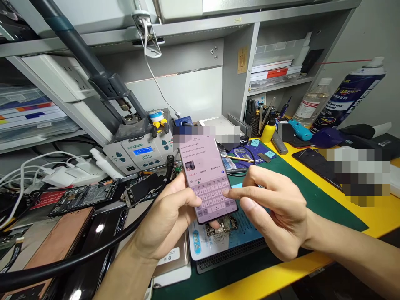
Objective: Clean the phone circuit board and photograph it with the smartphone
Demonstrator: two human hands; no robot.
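Observation:
My left hand (165, 216) is closed around a smartphone (208, 164), thumb at the lower left of its lit screen. On that screen are a text page and an on-screen keyboard. My right hand (278, 214) holds nothing; its index finger stretches to the keyboard's right side, while the thumb sits apart and the other fingers curl. Whether the fingertip presses the glass or hovers over it, I cannot tell. Below the phone lies a small circuit board (230, 225), partly hidden, on a blue-and-white pad (250, 227).
A soldering station (137, 154) stands behind, and a black cable (125, 238) crosses the left side. Dismantled phones (83, 212) crowd the left. A yellow bottle (268, 130), a clear bottle (313, 102) and a spray can (348, 98) stand back right; a dark phone (315, 166) lies nearer.

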